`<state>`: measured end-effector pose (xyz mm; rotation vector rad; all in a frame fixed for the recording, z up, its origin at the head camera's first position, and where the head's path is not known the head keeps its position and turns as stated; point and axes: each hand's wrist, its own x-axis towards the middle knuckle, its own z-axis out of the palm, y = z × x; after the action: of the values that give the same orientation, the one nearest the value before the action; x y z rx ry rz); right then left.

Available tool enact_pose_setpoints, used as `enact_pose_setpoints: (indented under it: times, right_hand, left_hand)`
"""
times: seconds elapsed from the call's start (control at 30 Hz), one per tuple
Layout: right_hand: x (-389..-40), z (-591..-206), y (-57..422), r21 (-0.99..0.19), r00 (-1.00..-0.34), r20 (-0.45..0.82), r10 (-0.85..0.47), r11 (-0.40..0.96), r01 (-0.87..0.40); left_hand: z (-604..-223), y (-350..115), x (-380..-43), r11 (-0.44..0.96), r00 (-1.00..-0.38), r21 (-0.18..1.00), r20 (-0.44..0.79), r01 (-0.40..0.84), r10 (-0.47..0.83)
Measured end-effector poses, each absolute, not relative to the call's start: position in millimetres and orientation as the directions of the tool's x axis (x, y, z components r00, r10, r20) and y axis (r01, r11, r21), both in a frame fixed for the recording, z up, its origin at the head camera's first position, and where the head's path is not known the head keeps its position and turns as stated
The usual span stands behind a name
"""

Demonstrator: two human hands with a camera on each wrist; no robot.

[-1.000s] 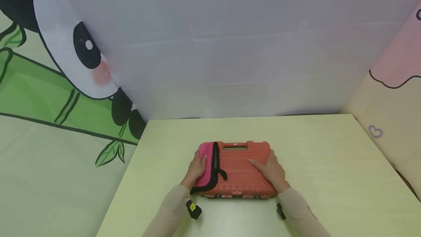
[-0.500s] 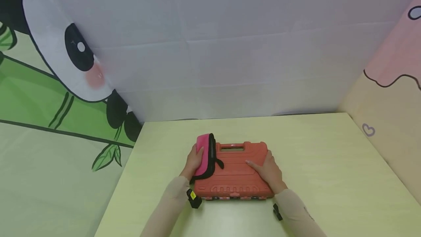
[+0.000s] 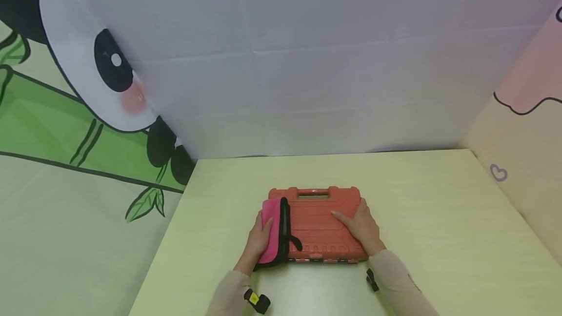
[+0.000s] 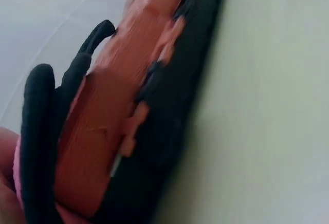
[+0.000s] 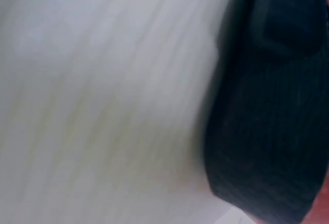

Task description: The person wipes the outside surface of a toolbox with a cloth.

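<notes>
An orange-red plastic carrying case (image 3: 322, 228) lies on the table with its handle on the far side. Over its left end sits a pink zip pouch (image 3: 274, 238) with black edging and a black pull tab. My left hand (image 3: 259, 238) grips the pouch, thumb on top. My right hand (image 3: 364, 228) holds the right edge of the case, its thumb laid across the upper face and the other fingers mostly hidden. In the left wrist view, the pouch's black edging (image 4: 38, 131) stands beside the case's hinged side. The case's dark lower part (image 5: 272, 116) fills the right of the right wrist view.
The pale yellow table (image 3: 417, 199) reaches back to a whitish wall (image 3: 307, 87). Cartoon-printed walls flank it on both sides. A black device (image 3: 258, 301) is strapped to the left wrist, another (image 3: 371, 280) to the right.
My left hand slid the pouch away from me along the case's left end, then back toward me past its earlier place. The right hand keeps its hold on the case.
</notes>
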<state>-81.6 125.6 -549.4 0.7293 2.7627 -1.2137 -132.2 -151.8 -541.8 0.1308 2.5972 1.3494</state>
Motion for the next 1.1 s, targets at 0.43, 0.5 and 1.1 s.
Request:
enact_pose_setpoints:
  times: [0.43, 0.5, 1.1]
  right_hand:
    - [-75.8, -553.6, 133.0, -0.691, -0.891, -0.208, 0.405, 0.584, 0.427]
    - [-73.2, -554.3, 132.4, -0.692, -0.89, -0.207, 0.407, 0.582, 0.427]
    - [-64.1, -556.6, 126.9, -0.71, -0.893, -0.192, 0.406, 0.571, 0.412]
  left_hand:
    - [-539.8, -160.9, -59.9, 0.552, -0.975, 0.832, -0.167, -0.058, 0.149]
    - [-538.1, -161.4, -56.6, 0.568, -0.977, 0.823, -0.146, -0.031, 0.159]
    - [-643.6, -142.2, -230.6, 0.734, -0.96, 0.647, -0.01, 0.207, 0.279]
